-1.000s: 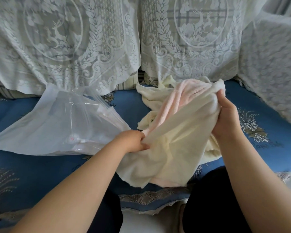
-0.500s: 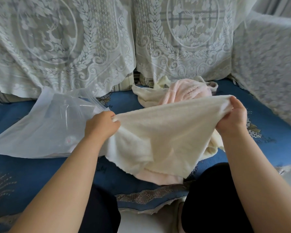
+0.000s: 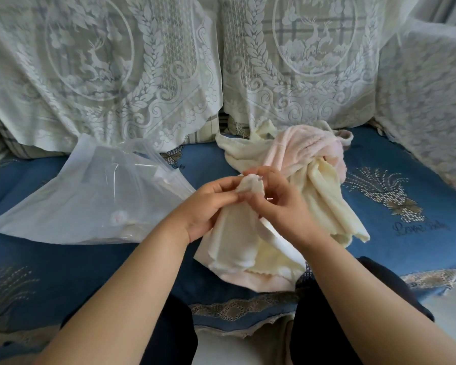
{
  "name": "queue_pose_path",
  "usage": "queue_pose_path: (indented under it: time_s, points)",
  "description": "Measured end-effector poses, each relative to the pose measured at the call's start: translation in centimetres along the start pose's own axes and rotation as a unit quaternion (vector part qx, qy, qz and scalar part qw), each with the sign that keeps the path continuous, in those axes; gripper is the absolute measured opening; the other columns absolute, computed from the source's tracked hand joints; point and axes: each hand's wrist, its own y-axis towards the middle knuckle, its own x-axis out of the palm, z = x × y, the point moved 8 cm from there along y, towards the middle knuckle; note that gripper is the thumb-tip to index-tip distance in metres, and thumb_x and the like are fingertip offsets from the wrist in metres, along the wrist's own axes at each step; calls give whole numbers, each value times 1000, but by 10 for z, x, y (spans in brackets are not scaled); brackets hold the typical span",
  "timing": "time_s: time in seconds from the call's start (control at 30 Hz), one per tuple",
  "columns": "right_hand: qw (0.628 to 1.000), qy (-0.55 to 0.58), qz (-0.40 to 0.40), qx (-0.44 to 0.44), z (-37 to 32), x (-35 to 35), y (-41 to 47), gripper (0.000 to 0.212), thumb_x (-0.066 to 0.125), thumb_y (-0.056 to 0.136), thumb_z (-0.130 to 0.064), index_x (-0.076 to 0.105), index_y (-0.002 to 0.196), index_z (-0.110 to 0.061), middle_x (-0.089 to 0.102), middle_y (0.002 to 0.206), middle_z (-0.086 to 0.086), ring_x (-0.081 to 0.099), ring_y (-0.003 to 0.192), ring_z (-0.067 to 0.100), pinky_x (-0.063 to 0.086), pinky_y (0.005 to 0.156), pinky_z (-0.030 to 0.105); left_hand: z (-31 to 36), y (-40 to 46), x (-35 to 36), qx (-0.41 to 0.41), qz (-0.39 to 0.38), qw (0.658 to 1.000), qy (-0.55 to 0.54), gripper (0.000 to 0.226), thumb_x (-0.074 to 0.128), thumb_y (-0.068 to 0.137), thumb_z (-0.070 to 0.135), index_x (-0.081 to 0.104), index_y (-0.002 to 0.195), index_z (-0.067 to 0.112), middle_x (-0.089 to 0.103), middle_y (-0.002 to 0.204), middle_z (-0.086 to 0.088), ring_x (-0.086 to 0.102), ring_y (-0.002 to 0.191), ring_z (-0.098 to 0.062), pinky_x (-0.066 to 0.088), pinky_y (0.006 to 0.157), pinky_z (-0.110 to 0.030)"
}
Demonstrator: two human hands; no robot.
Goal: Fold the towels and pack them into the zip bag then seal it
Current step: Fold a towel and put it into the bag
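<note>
A cream towel hangs doubled over in front of me, above the blue sofa seat. My left hand and my right hand have met and both pinch its top corners together. Behind them lies a loose heap with a pink towel and more cream cloth. The clear zip bag lies on the seat to the left, its mouth towards the heap, with something pale inside it.
White lace covers drape the sofa back and the right armrest. My dark trouser legs are at the seat's front edge, which has a lace trim.
Half a second ago my hands held the cream towel stretched wide apart. They have come together in the middle, so the towel hangs folded in half.
</note>
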Motion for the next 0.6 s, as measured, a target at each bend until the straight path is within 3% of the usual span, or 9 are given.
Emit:
queue_pose_path:
  time_s: [0.1, 0.2, 0.3, 0.37, 0.43, 0.47, 0.5, 0.53, 0.6]
  points:
    - [998, 46, 25, -36, -9, -6, 0, 21, 60, 86, -32, 62, 82, -11, 58, 103, -3, 57, 77, 15, 46, 65, 29, 7, -4, -7, 13, 9, 1000, 7, 33, 61, 85, 2, 68, 114, 14, 69, 112, -12, 65, 102, -24, 52, 92, -36]
    - [996, 85, 30, -18, -6, -10, 5, 22, 48, 93, -25, 68, 93, -16, 63, 89, -2, 58, 70, 16, 49, 61, 27, 13, -6, -16, 48, 47, 997, 48, 28, 63, 84, 3, 70, 109, 17, 71, 110, -10, 67, 98, -22, 54, 82, -30]
    - [998, 53, -19, 23, 5, -1, 10, 26, 57, 89, -13, 62, 110, -27, 63, 93, 6, 62, 82, 18, 53, 69, 28, 14, -7, -15, 48, 42, 995, 80, 25, 68, 83, 10, 71, 107, 18, 72, 106, -9, 68, 97, -21, 54, 81, -29]
    - [999, -45, -12, 20, 9, -3, 12, 25, 63, 90, -13, 60, 106, -33, 63, 91, 10, 62, 82, 19, 54, 72, 30, 18, -8, -19, 60, 67, 977, 195, 18, 69, 85, 13, 71, 101, 22, 73, 98, -2, 68, 91, -13, 52, 80, -26]
    - [994, -97, 42, 15, 7, -16, 14, 14, 64, 91, -18, 63, 94, -32, 65, 78, 2, 62, 72, 14, 55, 72, 31, 23, -10, -31, 62, 110, 928, 351, 8, 73, 82, 30, 70, 86, 24, 69, 78, 6, 62, 72, -5, 47, 70, -22]
    - [993, -95, 63, 18, 7, -23, 15, 9, 65, 90, -21, 65, 89, -30, 64, 74, 0, 62, 69, 13, 55, 73, 35, 24, -11, -38, 55, 131, 911, 387, 17, 73, 80, 38, 68, 79, 22, 63, 69, 7, 57, 64, -5, 42, 64, -23]
    - [993, -96, 74, 17, 6, -30, 16, 5, 66, 89, -25, 66, 87, -30, 63, 71, 0, 61, 66, 12, 55, 73, 40, 25, -13, -45, 44, 146, 911, 382, 22, 72, 79, 42, 66, 75, 21, 59, 66, 8, 54, 61, -4, 39, 62, -23]
    - [992, -100, 80, 14, 5, -34, 17, 5, 66, 88, -29, 68, 84, -31, 61, 67, 0, 60, 64, 11, 54, 73, 43, 25, -14, -50, 38, 151, 933, 326, 22, 72, 78, 43, 67, 75, 22, 61, 68, 10, 56, 64, -4, 41, 64, -23]
    - [991, -107, 84, 12, 6, -38, 16, 7, 67, 87, -33, 69, 81, -35, 59, 65, 0, 56, 63, 13, 53, 71, 43, 19, -15, -52, 21, 130, 982, 138, 17, 70, 75, 35, 70, 85, 21, 72, 84, 5, 67, 79, -8, 50, 73, -24]
